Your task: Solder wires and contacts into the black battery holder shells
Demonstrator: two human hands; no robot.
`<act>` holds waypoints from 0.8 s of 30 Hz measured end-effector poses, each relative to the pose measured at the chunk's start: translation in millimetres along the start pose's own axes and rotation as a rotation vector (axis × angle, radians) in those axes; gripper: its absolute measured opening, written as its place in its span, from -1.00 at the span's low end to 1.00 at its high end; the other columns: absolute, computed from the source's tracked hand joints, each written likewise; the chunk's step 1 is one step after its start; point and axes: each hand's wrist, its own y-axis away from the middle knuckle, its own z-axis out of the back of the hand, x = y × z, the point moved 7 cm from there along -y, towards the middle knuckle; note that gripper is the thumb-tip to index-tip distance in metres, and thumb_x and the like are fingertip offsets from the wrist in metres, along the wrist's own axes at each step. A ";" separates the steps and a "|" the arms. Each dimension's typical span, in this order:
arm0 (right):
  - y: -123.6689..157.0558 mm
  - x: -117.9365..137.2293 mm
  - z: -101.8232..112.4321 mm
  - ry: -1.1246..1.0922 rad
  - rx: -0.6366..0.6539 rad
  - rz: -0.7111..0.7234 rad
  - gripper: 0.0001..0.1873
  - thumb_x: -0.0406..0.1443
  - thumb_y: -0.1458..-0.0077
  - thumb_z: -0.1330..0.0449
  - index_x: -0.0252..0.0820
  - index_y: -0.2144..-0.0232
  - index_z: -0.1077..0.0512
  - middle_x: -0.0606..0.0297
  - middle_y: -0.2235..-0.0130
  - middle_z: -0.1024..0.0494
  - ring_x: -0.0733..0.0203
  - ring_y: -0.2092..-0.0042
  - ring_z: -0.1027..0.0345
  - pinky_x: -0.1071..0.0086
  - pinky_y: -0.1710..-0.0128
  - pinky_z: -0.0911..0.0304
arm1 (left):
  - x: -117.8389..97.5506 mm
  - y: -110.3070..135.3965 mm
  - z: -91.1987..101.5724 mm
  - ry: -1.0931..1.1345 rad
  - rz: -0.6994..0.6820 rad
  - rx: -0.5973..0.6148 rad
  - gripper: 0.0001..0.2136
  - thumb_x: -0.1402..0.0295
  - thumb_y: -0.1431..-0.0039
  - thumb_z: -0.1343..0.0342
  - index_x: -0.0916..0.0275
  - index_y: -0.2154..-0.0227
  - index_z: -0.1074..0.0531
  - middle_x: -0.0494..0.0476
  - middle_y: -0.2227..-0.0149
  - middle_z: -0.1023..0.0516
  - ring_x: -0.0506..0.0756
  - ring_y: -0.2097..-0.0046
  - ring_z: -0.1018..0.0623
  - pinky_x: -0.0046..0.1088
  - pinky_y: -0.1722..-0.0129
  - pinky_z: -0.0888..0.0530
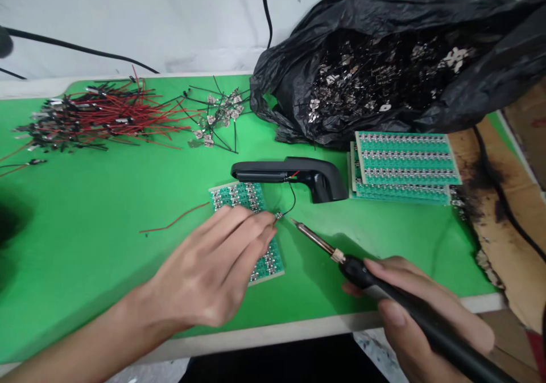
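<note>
My left hand (209, 263) lies over a green circuit board (238, 196) with rows of silver contacts, its fingertips pinching a small metal terminal (278, 215) on a thin black wire (293, 200). That wire rises toward a black pistol-grip tool (294, 178). My right hand (420, 309) grips a black-handled soldering iron (362, 272), whose pointed tip stops just right of the terminal, apart from it. A loose red wire (174, 218) lies left of the board. The fingers hide the board's middle.
A green mat (106, 201) covers the bench. Stacked circuit boards (405, 161) lie right, a black plastic bag (384, 64) holds silver metal pieces behind them, and a bundle of red and black wires (102, 115) lies back left. Scorched cardboard (490, 201) is far right.
</note>
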 end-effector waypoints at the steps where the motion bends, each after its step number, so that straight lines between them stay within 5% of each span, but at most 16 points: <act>1: -0.5 -0.4 -1.1 -0.002 0.004 -0.008 -0.66 -0.34 -0.38 -0.31 0.02 -0.14 -0.65 0.32 0.20 -0.75 0.22 0.23 -0.69 0.48 0.25 -0.64 | 0.5 0.6 -0.5 0.004 0.006 0.000 -0.80 0.68 -0.31 -0.30 0.61 0.04 -0.53 0.43 0.02 -0.71 0.27 0.05 -0.66 -0.15 0.08 -0.65; 9: 0.8 -9.2 -4.6 -0.080 -0.084 -0.181 -0.70 -0.28 -0.39 -0.38 0.03 -0.13 -0.61 0.36 0.15 -0.79 0.27 0.25 -0.77 0.64 0.24 -0.61 | 11.9 -1.6 -2.7 0.027 0.132 0.008 -0.84 0.66 -0.36 -0.28 0.49 0.04 -0.56 0.28 0.05 -0.73 0.15 0.07 -0.68 -0.22 -0.01 -0.64; 24: -14.6 11.2 -14.0 0.058 0.035 -0.010 -0.63 -0.41 -0.32 -0.33 0.02 -0.11 -0.60 0.40 0.16 -0.76 0.37 0.20 -0.72 0.67 0.13 -0.58 | 13.9 0.4 -4.0 -0.004 0.074 0.058 -0.81 0.62 -0.41 -0.24 0.50 -0.03 -0.54 0.33 -0.02 -0.73 0.19 0.00 -0.71 -0.16 -0.08 -0.68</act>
